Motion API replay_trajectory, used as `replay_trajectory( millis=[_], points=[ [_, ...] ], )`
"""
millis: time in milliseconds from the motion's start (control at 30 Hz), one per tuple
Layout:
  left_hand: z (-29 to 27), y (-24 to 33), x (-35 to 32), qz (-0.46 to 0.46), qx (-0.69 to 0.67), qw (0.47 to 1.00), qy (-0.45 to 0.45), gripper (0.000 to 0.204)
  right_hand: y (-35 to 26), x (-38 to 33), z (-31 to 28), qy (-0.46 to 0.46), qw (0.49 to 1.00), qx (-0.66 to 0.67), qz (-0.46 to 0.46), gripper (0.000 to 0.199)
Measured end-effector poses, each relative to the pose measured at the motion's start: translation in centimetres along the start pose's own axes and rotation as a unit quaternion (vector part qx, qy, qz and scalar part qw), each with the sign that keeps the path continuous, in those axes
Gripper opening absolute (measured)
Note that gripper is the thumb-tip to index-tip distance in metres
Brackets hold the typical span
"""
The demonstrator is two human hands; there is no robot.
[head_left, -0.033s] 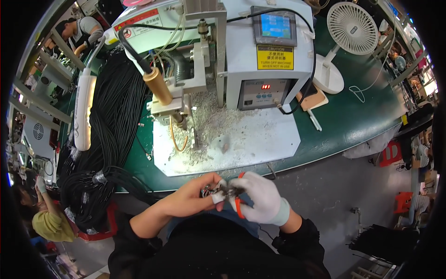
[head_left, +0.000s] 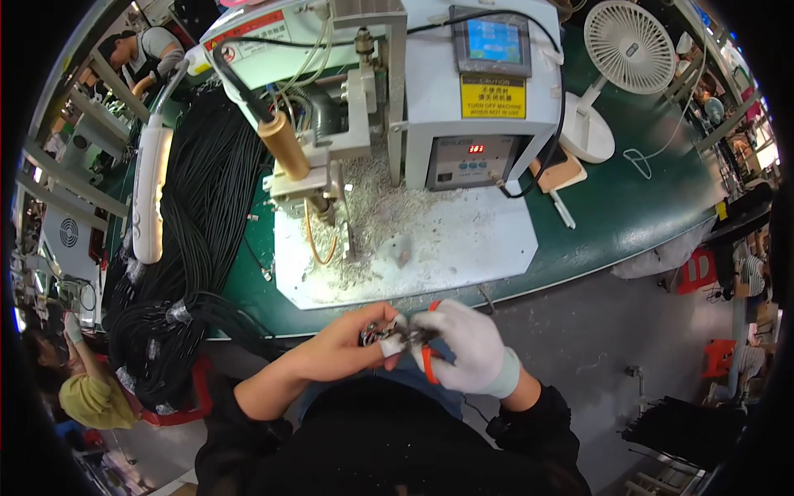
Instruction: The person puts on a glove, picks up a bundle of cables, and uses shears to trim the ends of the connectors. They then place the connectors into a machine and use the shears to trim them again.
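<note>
Just off the table's front edge, my two hands meet. My left hand (head_left: 351, 343), bare but for white coverings on its fingertips, is closed on a bunch of small metallic pieces (head_left: 376, 334), perhaps cable ends; their exact kind is hard to make out. White-gloved, my right hand (head_left: 473, 349) wraps round a small cutting tool with orange handles (head_left: 429, 364), either nippers or scissors. Its dark head is close to the left fingertips, and the fingers hide its tip. Dark smudges mark the glove's fingertips.
A bench machine with a brass-coloured cylinder (head_left: 283, 145) stands over a white plate (head_left: 463, 273) strewn with scraps. Black cables (head_left: 194, 207) pile up at the left beside a lit lamp (head_left: 151, 194). A white fan (head_left: 628, 50) stands at the right. Other people sit at the far left.
The view has shifted slightly, so the machine and table sit a little higher and further right. Both hands keep nearly the same pose and hold.
</note>
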State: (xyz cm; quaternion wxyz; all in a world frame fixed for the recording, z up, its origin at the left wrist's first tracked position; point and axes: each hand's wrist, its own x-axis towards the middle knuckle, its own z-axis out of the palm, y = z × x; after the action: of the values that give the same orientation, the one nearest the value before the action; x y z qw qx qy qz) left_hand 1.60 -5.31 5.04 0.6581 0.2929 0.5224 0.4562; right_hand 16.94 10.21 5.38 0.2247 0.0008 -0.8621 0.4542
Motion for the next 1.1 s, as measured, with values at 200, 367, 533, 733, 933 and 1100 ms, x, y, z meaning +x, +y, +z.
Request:
replay_trajectory(
  millis=[200,367,533,733,933,1100],
  points=[
    [0.5,0.6,0.1,0.106,-0.013,0.981,0.159,0.012,-1.4,0.7,-0.2,0.148,0.964,-0.223,0.007,0.04],
    [0.8,0.5,-0.5,0.18,-0.086,0.949,0.243,0.009,-2.7,0.7,0.6,0.087,0.978,-0.188,0.039,0.043],
    [0.8,-0.5,-1.5,0.215,-0.086,0.936,0.266,0.014,-4.1,0.7,2.1,0.001,0.968,-0.248,0.046,0.043],
    [0.7,-1.0,-2.2,0.238,-0.061,0.93,0.273,0.014,-4.7,0.0,3.7,-0.029,0.97,-0.219,0.099,0.041],
    [0.4,-1.1,-1.8,0.255,-0.033,0.926,0.276,0.02,-4.3,0.4,4.7,0.022,0.982,-0.152,0.108,0.04],
    [0.5,-0.9,-1.2,0.266,-0.004,0.924,0.275,0.018,-3.8,0.4,5.0,0.048,0.984,-0.107,0.134,0.036]
  ],
)
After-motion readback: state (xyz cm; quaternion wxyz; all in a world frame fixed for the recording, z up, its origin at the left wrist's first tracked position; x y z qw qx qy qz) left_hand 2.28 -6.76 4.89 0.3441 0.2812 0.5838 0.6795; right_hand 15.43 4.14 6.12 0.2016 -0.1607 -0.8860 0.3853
